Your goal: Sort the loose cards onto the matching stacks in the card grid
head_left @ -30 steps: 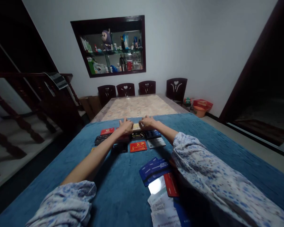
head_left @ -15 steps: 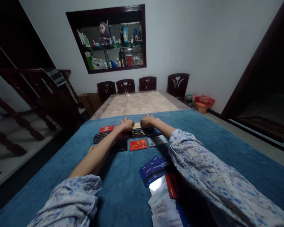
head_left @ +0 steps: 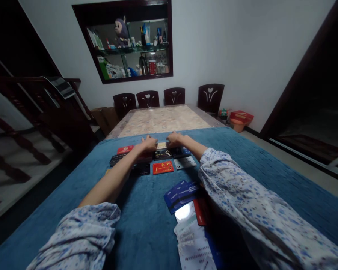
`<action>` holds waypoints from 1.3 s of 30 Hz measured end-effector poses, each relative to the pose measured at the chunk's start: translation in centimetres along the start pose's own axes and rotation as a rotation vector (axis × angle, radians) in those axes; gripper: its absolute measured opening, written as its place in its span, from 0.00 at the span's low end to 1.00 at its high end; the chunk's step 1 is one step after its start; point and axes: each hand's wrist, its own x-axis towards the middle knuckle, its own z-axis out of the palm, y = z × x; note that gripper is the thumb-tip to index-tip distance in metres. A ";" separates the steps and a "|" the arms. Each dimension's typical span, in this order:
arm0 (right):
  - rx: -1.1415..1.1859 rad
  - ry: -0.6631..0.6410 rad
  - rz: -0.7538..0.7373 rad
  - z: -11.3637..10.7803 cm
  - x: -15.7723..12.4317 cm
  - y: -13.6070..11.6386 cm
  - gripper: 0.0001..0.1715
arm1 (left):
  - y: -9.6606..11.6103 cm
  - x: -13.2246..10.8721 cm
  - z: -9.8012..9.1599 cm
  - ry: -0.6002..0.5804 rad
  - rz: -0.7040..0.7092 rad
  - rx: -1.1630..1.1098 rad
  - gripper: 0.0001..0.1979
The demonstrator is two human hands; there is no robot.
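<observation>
Both arms reach far forward over a blue cloth [head_left: 73, 195] on the table. My left hand [head_left: 148, 144] and my right hand [head_left: 175, 139] rest side by side on a pale card [head_left: 161, 145] at the far end of a grid of cards, fingers curled down onto its two ends. Nearer lie a red card [head_left: 163, 167], a white card [head_left: 185, 162] and dark cards [head_left: 141, 169]. A fan of blue cards [head_left: 180, 193] and a stack of pale cards [head_left: 193, 243] sit close to me under my right sleeve.
Past the cloth the marble tabletop [head_left: 163, 120] runs to several dark chairs [head_left: 174, 95] by the wall. A wall niche [head_left: 129, 45] holds bottles and a plush toy. A stair railing [head_left: 30, 112] stands left, a red basin [head_left: 240, 118] on the floor right.
The view has tilted slightly, so everything sits a little lower and nearer. Both hands stay on the pale card at the far row.
</observation>
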 end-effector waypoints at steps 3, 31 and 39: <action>0.002 0.020 -0.017 -0.8 -0.9 0.8 0.28 | 0.3 -0.9 -0.7 0.062 0.019 0.001 0.20; 0.170 0.246 -0.079 4.8 -22.6 5.6 0.13 | 16.1 -14.3 1.1 0.195 0.562 -0.223 0.13; 0.168 0.170 -0.057 4.9 -25.6 6.0 0.12 | 18.2 -13.4 1.0 -0.016 0.661 -0.146 0.13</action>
